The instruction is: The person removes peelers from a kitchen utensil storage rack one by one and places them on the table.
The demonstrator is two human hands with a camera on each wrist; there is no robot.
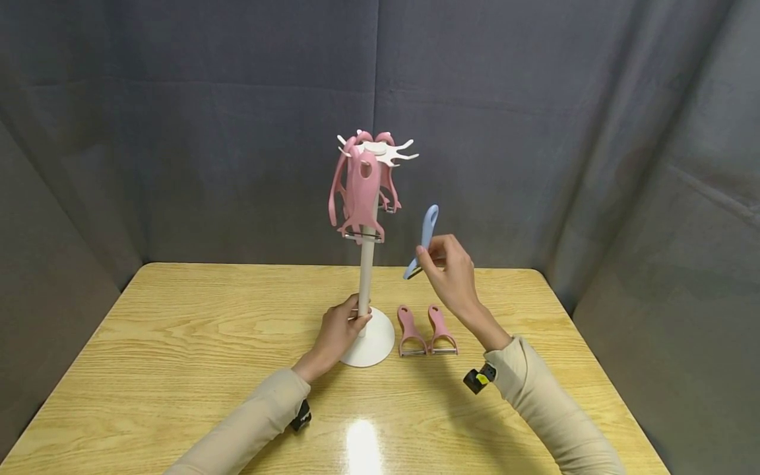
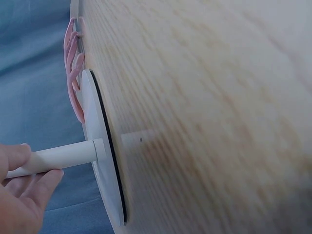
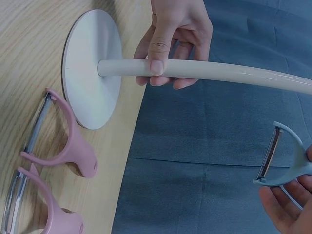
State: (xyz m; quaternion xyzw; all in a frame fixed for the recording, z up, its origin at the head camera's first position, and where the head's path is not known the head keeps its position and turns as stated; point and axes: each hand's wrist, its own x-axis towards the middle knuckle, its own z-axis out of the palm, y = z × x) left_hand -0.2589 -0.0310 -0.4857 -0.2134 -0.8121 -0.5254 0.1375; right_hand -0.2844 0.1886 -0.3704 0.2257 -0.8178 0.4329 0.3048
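A white stand rises from a round base (image 1: 374, 346) on the table, its pole (image 1: 367, 270) topped by a ring of curved hooks (image 1: 388, 153). Several pink peelers (image 1: 363, 191) hang from those hooks, mostly at the left and front. Low on the pole, my left hand (image 1: 340, 328) grips it between thumb and fingers, just above the base. To the right of the pole, my right hand (image 1: 452, 270) pinches a light blue peeler (image 3: 292, 168) in the air, its handle pointing up and its blade end down.
Two pink peelers (image 1: 410, 330) lie side by side on the wooden table (image 1: 208, 343), right of the base, blades towards me. A grey curtain (image 1: 249, 165) stands behind the table and along both sides. Hooks on the right of the stand carry nothing.
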